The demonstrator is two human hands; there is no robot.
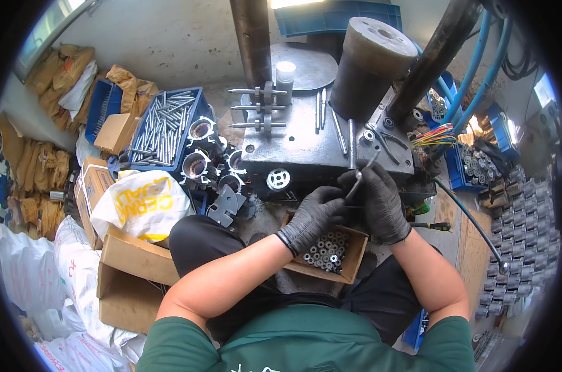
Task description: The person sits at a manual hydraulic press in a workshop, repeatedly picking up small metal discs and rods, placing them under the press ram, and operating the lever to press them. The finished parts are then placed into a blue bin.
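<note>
Between the knees, an open cardboard box, its bottom spread with small metal rings; beside the left thigh, a larger open carton, interior mostly in shadow; just past that, a bulging white plastic bag with yellow print, contents hidden. Farther off to the left, a blue crate heaped with steel shafts at mixed angles; off to the right, a blue bin with small round metal parts; at the very back, a blue tray, contents out of sight. Just past the hands, the front edge of a thick metal plate, bare along its near middle, between collared rods side by side at the left and loose rods near the centre; tighter at the right, with pliers flat there and a heavy steel cylinder upright behind. Both hands in black gloves: right hand narrowed, pinching a slim metal piece at the plate's front edge; left hand curled in close beside, fingertips partly hidden, grip impossible to tell.
</note>
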